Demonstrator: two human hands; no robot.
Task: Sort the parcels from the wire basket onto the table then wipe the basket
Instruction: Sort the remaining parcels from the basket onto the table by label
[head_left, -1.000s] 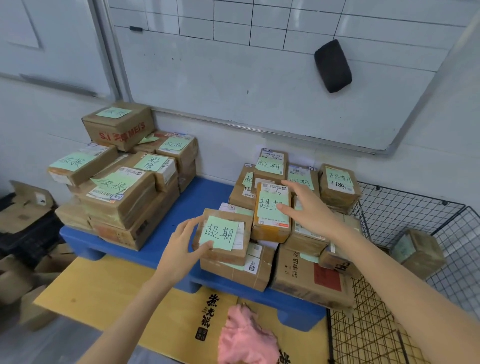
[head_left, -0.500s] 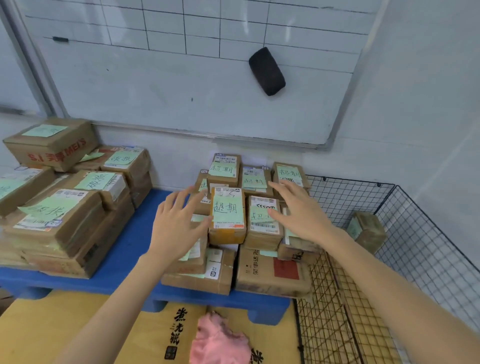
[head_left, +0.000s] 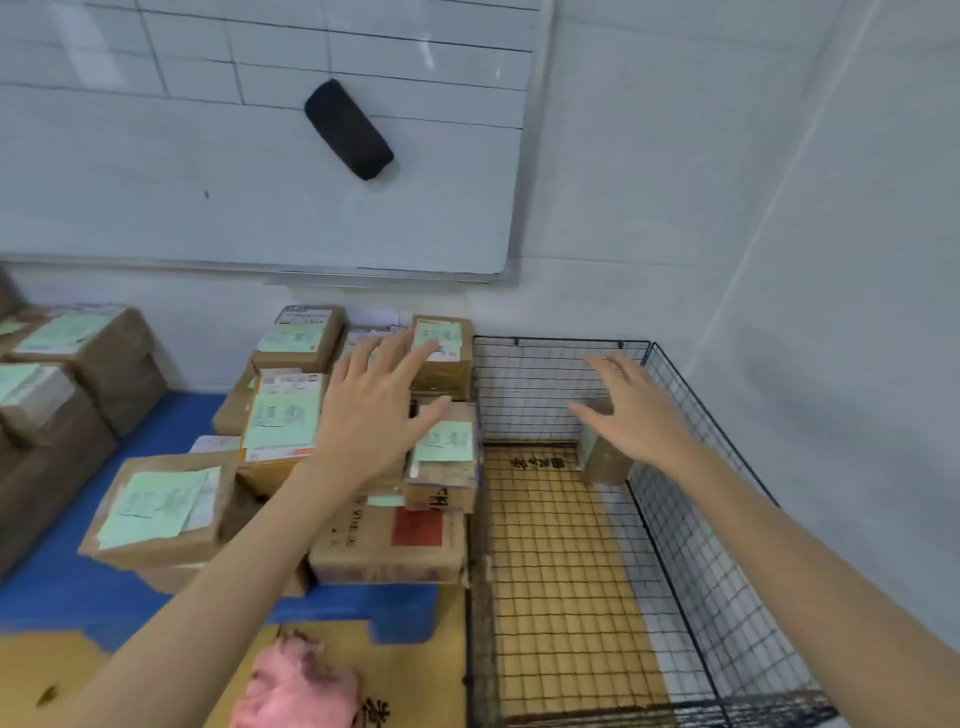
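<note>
A black wire basket (head_left: 696, 467) stands on the right against the wall, lined with yellow cardboard. One brown parcel (head_left: 602, 457) leans in its far corner. My right hand (head_left: 634, 410) hovers over that parcel with fingers spread, holding nothing. Stacked brown parcels with green notes (head_left: 283, 421) fill the low blue table (head_left: 104, 597) beside the basket. My left hand (head_left: 374, 415) is spread flat above that stack, fingers straight, gripping nothing. A pink cloth (head_left: 296, 686) lies in front of the table.
A second pile of parcels (head_left: 67, 374) sits at the far left of the table. A whiteboard (head_left: 249, 156) with a black eraser (head_left: 348, 130) hangs on the wall behind. Yellow cardboard (head_left: 405, 670) covers the floor in front.
The view has swung right toward the basket. My right hand left the parcel stack and moved over the parcel inside the basket. My left hand moved right across the stack.
</note>
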